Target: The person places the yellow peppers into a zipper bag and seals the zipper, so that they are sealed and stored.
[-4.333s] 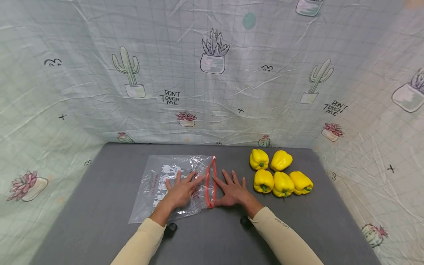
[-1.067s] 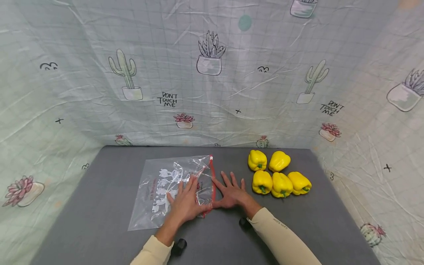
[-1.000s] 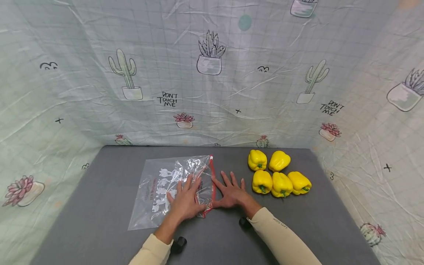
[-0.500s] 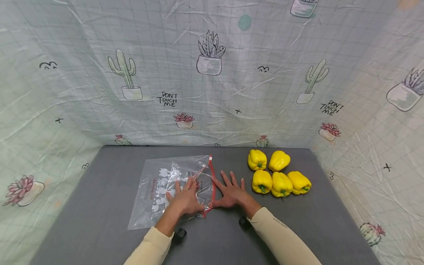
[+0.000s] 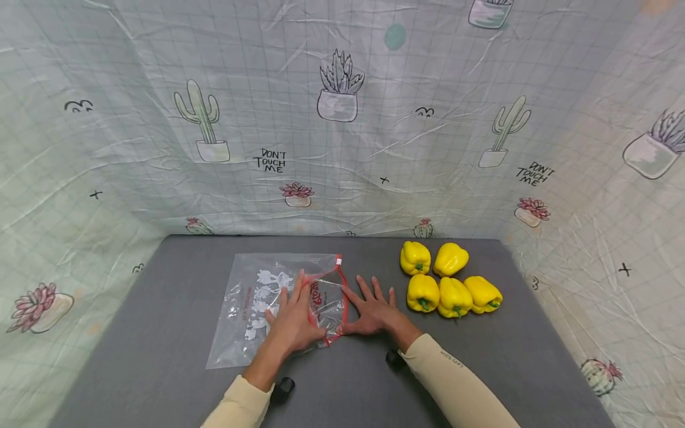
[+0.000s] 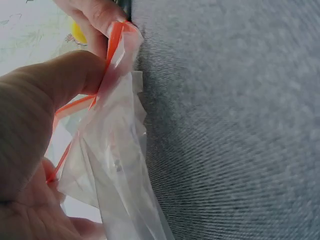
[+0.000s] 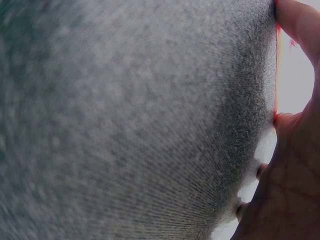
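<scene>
Backdrop cloth (image 5: 385,148): "DON'T TOUCH ME", printed in two spots, plus small x marks. Clear zip bag (image 5: 257,297): red lettering, sideways, can't read. Right sleeve (image 5: 460,383): lettering too small.

Head: high, facing forward-down
Wrist views: very close, low along the worktop (image 6: 230,120)
All share: red bag rim (image 6: 113,42)

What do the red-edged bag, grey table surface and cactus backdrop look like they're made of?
Red-edged bag: thin, glossy clear plastic, by its glints and see-through body. Grey table surface: probably matte woven cloth, since the wrist views show a fine ribbed texture. Cactus backdrop: creased, faintly shiny sheet; fabric or plastic, I can't tell.
</scene>
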### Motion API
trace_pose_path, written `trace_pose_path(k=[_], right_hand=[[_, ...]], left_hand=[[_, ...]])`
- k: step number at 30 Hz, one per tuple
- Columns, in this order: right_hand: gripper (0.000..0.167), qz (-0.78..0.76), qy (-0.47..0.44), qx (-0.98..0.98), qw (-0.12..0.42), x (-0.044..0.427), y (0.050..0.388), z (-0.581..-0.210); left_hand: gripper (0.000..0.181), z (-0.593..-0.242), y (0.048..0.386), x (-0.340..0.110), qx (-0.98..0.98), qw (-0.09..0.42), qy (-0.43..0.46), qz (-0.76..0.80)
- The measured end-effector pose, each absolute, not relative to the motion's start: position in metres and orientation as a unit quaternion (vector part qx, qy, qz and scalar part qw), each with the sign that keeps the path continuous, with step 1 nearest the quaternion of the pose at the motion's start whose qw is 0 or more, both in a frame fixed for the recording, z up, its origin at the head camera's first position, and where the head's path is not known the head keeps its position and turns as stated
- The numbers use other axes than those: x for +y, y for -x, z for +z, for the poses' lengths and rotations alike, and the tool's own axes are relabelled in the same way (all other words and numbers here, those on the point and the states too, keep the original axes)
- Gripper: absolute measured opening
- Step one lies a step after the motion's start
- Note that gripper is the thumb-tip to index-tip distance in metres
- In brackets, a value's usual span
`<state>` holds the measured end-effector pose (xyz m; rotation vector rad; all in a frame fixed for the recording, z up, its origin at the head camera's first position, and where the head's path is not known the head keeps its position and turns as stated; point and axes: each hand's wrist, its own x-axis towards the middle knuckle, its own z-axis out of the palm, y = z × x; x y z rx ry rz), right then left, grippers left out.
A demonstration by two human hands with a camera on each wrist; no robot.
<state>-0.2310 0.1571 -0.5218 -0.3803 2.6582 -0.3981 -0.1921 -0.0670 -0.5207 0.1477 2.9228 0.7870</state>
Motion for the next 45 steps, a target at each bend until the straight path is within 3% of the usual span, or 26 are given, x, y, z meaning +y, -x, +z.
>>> trace_pose_path(k=[13, 25, 45], right_hand=[[0.104, -0.148, 0.140, 0.957, 0.204, 0.160, 0.240, -0.547], [0.101, -0.143, 0.136, 0.960, 0.200, 0.155, 0.227, -0.521], [0.098, -0.136, 0.137, 0.962, 0.195, 0.155, 0.228, -0.521]], left_hand=[[0.113, -0.519, 0.193, -0.068, 0.959, 0.030, -0.049, 0.276], [0.111, -0.519, 0.195, -0.069, 0.958, 0.030, -0.057, 0.279], [0.116, -0.519, 0.195, -0.070, 0.957, 0.040, -0.050, 0.284]])
